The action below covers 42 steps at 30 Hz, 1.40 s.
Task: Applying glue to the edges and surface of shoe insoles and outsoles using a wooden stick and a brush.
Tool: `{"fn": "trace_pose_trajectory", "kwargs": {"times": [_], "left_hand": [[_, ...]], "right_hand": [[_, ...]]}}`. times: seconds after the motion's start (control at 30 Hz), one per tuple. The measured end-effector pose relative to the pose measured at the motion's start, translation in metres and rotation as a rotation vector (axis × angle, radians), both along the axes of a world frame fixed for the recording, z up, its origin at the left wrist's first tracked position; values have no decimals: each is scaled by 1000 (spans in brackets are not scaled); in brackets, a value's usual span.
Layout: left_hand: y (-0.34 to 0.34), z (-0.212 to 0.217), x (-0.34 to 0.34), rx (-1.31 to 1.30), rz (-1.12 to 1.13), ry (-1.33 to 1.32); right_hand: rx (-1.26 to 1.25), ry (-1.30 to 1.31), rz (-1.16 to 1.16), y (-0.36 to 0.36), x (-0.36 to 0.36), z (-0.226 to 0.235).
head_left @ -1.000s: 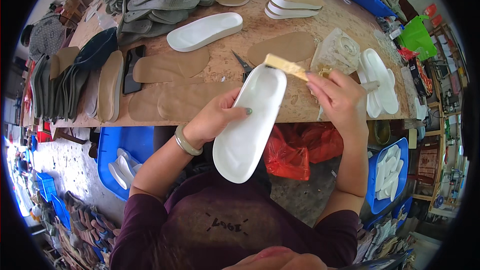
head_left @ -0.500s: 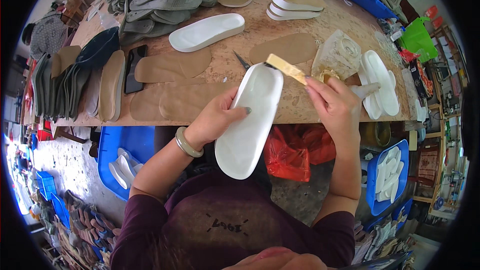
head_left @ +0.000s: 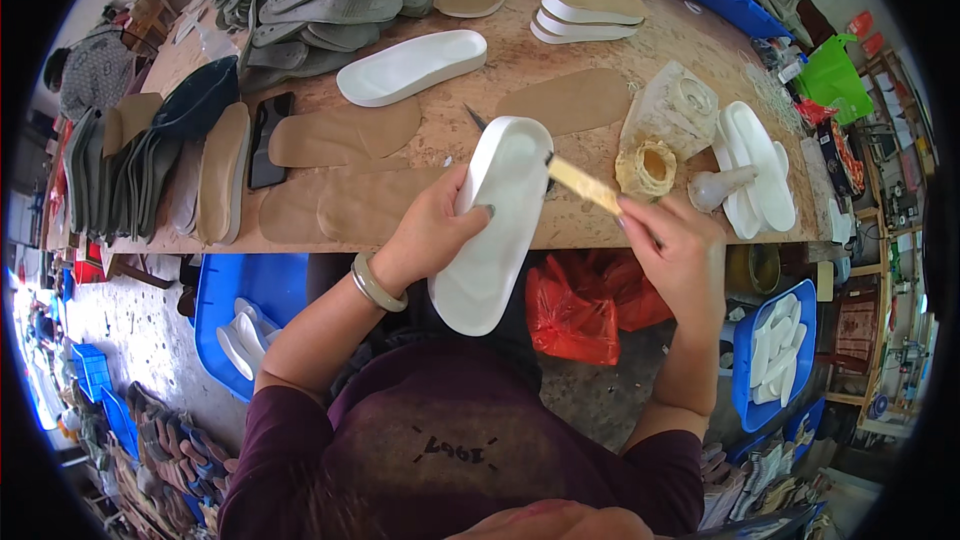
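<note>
White shoe sole (head_left: 495,223) is tilting over the workbench's (head_left: 600,230) near edge, and the left hand (head_left: 432,230) is clamping it along its left side, fingers wrapped over the rim. Right hand (head_left: 675,250) is pinching a flat yellowish brush (head_left: 583,186) shut between its fingers, the tip meeting the sole's inner hollow. Just beyond is sitting a tan glue pot (head_left: 646,169).

Wooden workbench (head_left: 600,230), white soles (head_left: 410,67), tan insoles (head_left: 345,135)
</note>
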<state>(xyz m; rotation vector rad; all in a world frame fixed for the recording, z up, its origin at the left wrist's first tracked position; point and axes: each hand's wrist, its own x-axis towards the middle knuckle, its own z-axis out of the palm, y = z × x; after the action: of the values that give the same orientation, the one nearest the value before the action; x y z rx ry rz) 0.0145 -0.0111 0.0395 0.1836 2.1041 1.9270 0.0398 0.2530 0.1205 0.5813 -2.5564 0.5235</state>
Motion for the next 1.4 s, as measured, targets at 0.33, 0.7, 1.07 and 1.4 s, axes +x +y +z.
{"fn": "trace_pose_trajectory", "kwargs": {"times": [0.33, 0.7, 1.07, 1.4], "left_hand": [[10, 1, -1, -117, -24, 80], [19, 5, -2, -249, 26, 178], [26, -7, -12, 208, -27, -166], [52, -2, 8, 575, -153, -424]], "right_hand": [[-264, -77, -3, 19, 1, -17], [-639, -795, 88, 32, 17, -36], [-1720, -590, 376, 89, 54, -90], [-1245, -379, -102, 29, 47, -78]]}}
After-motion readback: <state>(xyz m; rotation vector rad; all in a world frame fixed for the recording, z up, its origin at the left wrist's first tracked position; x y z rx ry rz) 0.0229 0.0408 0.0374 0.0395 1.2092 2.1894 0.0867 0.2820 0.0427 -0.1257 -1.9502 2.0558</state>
